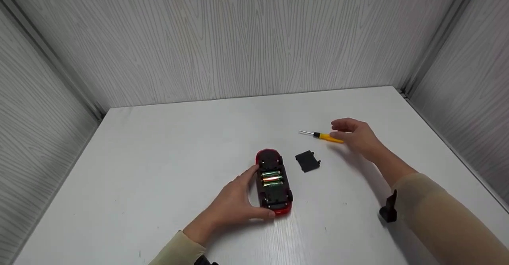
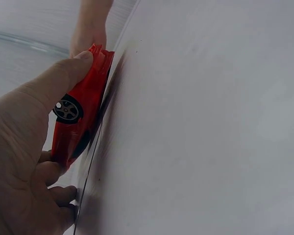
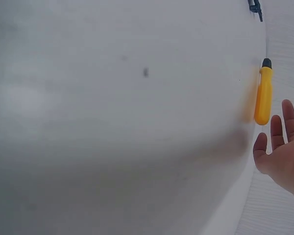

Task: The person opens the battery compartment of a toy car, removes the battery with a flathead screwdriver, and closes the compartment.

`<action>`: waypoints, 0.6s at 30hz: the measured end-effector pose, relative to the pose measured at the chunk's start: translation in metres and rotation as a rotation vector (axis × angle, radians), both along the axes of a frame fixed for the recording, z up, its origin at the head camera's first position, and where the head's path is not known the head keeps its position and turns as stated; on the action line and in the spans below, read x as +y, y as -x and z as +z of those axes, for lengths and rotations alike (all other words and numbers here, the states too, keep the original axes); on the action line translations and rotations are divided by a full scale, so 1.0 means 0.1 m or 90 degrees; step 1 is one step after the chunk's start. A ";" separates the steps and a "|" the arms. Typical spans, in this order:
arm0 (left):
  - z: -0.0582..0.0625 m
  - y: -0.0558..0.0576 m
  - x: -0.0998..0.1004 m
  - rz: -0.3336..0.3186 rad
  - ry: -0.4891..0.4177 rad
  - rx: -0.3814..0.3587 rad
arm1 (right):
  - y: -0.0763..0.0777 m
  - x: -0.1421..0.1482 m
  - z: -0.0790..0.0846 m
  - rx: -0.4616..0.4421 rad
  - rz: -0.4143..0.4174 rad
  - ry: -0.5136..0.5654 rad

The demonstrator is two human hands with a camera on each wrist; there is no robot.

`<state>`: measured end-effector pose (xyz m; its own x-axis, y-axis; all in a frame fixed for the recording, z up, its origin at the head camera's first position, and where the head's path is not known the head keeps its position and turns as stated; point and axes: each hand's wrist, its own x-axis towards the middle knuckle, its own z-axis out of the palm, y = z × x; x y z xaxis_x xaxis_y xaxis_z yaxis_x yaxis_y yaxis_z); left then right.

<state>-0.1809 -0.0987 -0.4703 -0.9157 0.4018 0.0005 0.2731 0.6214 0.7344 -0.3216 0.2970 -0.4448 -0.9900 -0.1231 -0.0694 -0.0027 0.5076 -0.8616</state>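
Observation:
A red toy car (image 1: 275, 196) lies upside down on the white table, its black underside facing up. Several batteries (image 1: 272, 178) sit in its uncovered battery compartment. My left hand (image 1: 232, 203) holds the car from the left, thumb at the near end and fingers along the side; the left wrist view shows the same grip on the red body (image 2: 85, 105). To the car's right lies a black battery cover (image 1: 307, 161). Farther back is a screwdriver (image 1: 327, 137) with a yellow handle. Beside that handle, my right hand (image 1: 360, 137) hovers with relaxed, parted fingers, apart from it in the right wrist view.
A pale wood-grain panel (image 1: 254, 38) rises behind the table (image 1: 159, 157). Similar panels stand at the left (image 1: 35, 98) and right (image 1: 465, 86) sides.

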 end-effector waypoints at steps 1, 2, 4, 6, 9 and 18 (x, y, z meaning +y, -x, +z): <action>0.00 0.00 0.00 0.000 0.000 0.001 | 0.00 0.00 0.01 -0.005 0.001 0.000; 0.00 0.00 0.00 0.000 0.000 0.001 | 0.01 0.01 0.01 -0.009 0.001 0.000; 0.01 0.00 0.00 0.001 0.002 0.001 | 0.01 0.02 0.00 -0.018 0.004 -0.004; 0.01 0.00 0.00 0.003 0.006 0.000 | 0.02 0.02 -0.02 -0.029 0.007 -0.009; 0.02 0.00 0.01 0.005 0.009 -0.001 | 0.02 0.03 -0.04 -0.040 0.017 -0.028; 0.03 -0.01 0.02 0.001 0.001 0.001 | 0.00 0.03 -0.07 -0.053 0.026 -0.061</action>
